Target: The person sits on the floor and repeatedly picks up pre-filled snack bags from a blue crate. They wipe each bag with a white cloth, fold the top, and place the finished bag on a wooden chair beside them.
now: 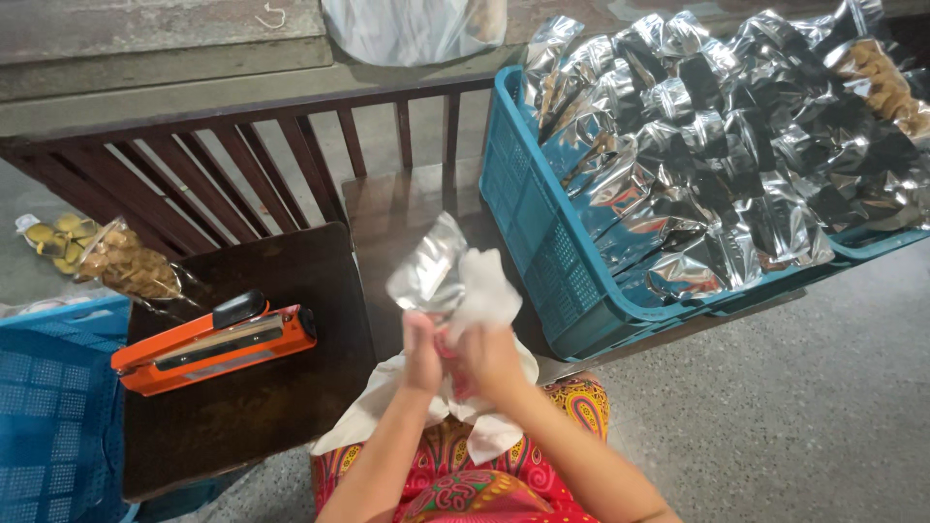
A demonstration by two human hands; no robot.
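Note:
My left hand (420, 351) and my right hand (489, 360) are close together over my lap, both gripping a shiny silver foil pouch (426, 271) that sticks up and to the left. A white cloth (484, 291) is bunched against the pouch under my right hand and also drapes down over my patterned red clothing. What lies between the palms is hidden.
A blue plastic crate (528, 208) full of several silver foil pouches stands at right on a wooden bench. An orange heat sealer (215, 344) lies on a dark wooden board (281, 397) at left. Clear bags of snacks (126, 261) and another blue crate (48, 407) are far left.

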